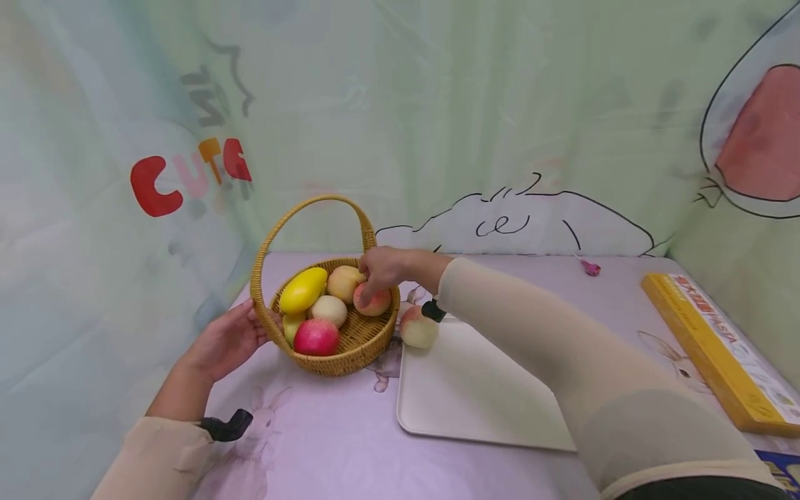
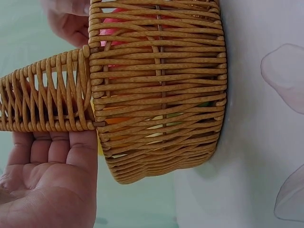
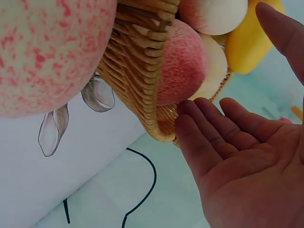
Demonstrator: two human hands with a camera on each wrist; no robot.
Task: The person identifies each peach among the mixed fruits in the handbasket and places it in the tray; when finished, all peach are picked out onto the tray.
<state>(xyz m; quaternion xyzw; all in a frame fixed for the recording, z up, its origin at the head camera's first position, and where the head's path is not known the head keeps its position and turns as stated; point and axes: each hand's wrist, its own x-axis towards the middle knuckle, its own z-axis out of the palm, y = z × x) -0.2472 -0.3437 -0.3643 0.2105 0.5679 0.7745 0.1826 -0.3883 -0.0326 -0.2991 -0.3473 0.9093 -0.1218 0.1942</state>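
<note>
A wicker basket (image 1: 340,362) with a tall handle (image 2: 45,95) holds several fruits: a yellow one (image 1: 303,292), a dark pink one (image 1: 317,338), a pale one (image 1: 328,312) and peaches. My left hand (image 1: 228,342) touches the foot of the handle from outside; in the left wrist view its fingers lie straight behind the handle, palm up (image 2: 52,185). Over the basket's right rim is my right hand (image 1: 389,267), thumb spread from the fingers, beside a reddish peach (image 3: 183,64). Whether its fingertips touch that peach, I cannot tell.
Right of the basket, another peach (image 1: 419,328) is at the left back corner of a white tray (image 1: 475,389). A yellow box (image 1: 719,354) lies at the far right, with a small pink object (image 1: 590,268) further back. Printed curtains surround the table.
</note>
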